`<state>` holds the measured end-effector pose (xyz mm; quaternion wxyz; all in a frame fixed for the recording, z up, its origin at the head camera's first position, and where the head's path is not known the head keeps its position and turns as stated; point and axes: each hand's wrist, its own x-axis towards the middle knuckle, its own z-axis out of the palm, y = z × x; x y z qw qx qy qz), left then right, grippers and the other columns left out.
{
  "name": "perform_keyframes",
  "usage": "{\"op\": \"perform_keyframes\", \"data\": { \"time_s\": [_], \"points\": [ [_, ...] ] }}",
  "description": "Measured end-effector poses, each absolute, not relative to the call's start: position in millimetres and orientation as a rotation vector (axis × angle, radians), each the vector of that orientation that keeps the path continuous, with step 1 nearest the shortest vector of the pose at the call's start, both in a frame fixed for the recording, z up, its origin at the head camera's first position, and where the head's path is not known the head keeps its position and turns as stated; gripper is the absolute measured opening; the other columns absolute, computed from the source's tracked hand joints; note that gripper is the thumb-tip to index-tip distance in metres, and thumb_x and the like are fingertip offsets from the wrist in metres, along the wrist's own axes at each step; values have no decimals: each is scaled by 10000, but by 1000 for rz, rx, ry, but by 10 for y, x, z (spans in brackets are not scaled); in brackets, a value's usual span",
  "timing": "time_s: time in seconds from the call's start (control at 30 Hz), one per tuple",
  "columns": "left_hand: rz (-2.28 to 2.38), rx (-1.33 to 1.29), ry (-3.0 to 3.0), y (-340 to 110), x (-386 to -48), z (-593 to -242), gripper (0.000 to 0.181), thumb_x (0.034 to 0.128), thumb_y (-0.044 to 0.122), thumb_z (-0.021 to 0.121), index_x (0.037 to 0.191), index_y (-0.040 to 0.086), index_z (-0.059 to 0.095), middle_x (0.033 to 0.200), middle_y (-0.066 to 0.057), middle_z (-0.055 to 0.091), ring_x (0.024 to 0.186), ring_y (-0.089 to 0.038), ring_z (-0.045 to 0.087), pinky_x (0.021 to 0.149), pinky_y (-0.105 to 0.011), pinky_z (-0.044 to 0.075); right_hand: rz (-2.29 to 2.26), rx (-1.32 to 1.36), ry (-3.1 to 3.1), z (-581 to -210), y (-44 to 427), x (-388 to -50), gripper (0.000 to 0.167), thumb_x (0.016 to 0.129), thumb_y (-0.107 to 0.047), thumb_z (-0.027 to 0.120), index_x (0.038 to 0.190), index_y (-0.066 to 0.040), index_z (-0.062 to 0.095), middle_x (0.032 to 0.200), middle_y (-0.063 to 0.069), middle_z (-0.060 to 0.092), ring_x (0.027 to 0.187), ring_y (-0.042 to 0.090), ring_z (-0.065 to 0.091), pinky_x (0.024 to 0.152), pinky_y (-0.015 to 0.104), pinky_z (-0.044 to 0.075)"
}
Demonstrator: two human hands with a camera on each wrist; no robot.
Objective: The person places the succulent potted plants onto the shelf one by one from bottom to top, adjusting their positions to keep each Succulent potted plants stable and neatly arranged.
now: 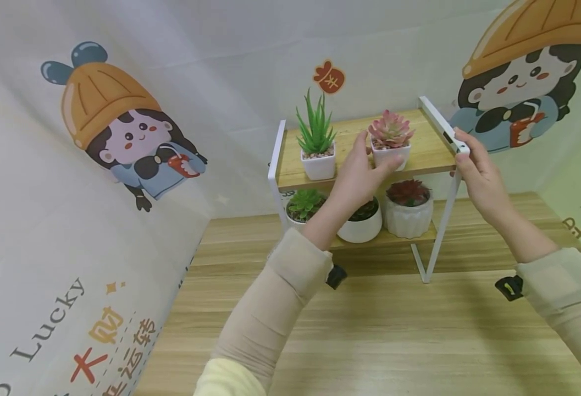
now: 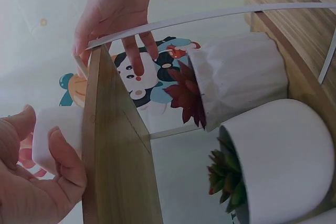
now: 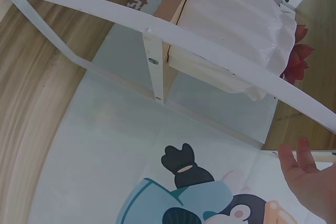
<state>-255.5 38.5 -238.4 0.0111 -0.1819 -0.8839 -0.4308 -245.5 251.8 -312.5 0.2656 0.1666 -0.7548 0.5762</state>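
Observation:
My left hand (image 1: 361,173) holds the small square white pot of a pink succulent (image 1: 391,129) on the top board of a two-tier plant shelf (image 1: 352,132). In the left wrist view, thumb and fingers wrap the white pot (image 2: 58,135) beside the board's edge. My right hand (image 1: 483,176) grips the upper right front corner of the shelf's white metal frame (image 1: 441,124). Its fingertips show by the frame in the right wrist view. A spiky green plant (image 1: 316,129) in a square white pot stands on the top board, left of the pink one.
On the lower tier stand a green succulent (image 1: 306,203), a round white pot (image 1: 361,228) partly behind my left arm, and a ribbed white pot (image 1: 409,217) with a dark red succulent. The shelf stands on a wood-grain table (image 1: 369,330). A printed cloth (image 1: 241,82) hangs behind.

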Motion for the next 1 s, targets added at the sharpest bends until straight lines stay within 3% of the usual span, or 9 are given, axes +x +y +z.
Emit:
{"op": "perform_keyframes", "data": {
  "time_s": [0.07,0.1,0.2,0.3,0.43,0.6,0.7,0.9,1.0],
  "points": [
    [-1354,-639,-2691,333,-2482,-2458,816,877,445,554,1473,126,97,1476,-87,289,1330,-182,309,1054,-351,315,1545,437,-2049,-3127,2521,-2448,415,989,-211,356,1403,-184,348,1395,-73,371,905,39,436,725,152,357],
    [-1344,-666,-2664,299,-2435,-2499,806,882,441,548,1473,128,97,1476,-86,284,1279,-178,377,1030,-340,343,1541,429,-2057,-3126,2524,-2445,417,989,-215,355,1405,-183,344,1413,-47,365,905,38,436,725,155,354],
    [-1361,-767,-2566,148,-2280,-2641,742,905,381,541,1468,125,131,1470,-74,284,976,-163,554,847,-299,465,1508,396,-2107,-3122,2547,-2433,429,989,-231,355,1414,-177,324,1474,12,307,983,19,429,753,157,345],
    [-1322,-882,-2472,-62,-2145,-2795,634,919,281,547,1437,88,236,1426,-85,344,676,-153,527,614,-246,470,1464,369,-2165,-3108,2587,-2425,443,989,-243,358,1421,-158,305,1501,31,259,1153,13,387,912,177,346],
    [-1221,-994,-2389,-386,-2051,-2992,534,913,157,558,1381,43,328,1367,-132,389,796,-159,571,622,-229,483,1413,327,-2253,-3071,2656,-2399,469,986,-263,361,1434,-156,274,1504,88,237,1317,202,294,1067,411,270],
    [-1226,-886,-2409,-777,-2042,-3164,530,905,109,560,1369,10,324,1299,-177,425,889,-218,569,656,-289,505,1328,293,-2390,-3049,2770,-2328,555,967,-268,376,1472,-179,165,1484,204,212,1220,518,320,936,668,271],
    [-1201,-788,-2417,-1000,-2048,-3246,536,900,100,562,1368,10,317,1291,-175,430,915,-242,560,683,-312,503,1246,311,-2439,-3096,2854,-2289,603,951,-259,406,1475,-128,138,1512,180,143,1215,541,304,938,686,235],
    [-924,-675,-2429,-1381,-2093,-3422,605,893,145,582,1386,-3,264,1348,-199,368,1042,-310,503,851,-409,457,892,350,-2608,-3293,3056,-2214,656,939,-332,468,1437,1,200,1504,250,37,1321,511,93,994,685,99],
    [-787,-591,-2471,-1525,-2131,-3539,649,890,186,589,1397,-19,240,1390,-228,312,1171,-356,426,979,-472,372,682,331,-2689,-3427,3131,-2181,676,922,-383,494,1420,3,246,1498,268,6,1284,562,110,966,698,143]
  ]
}}
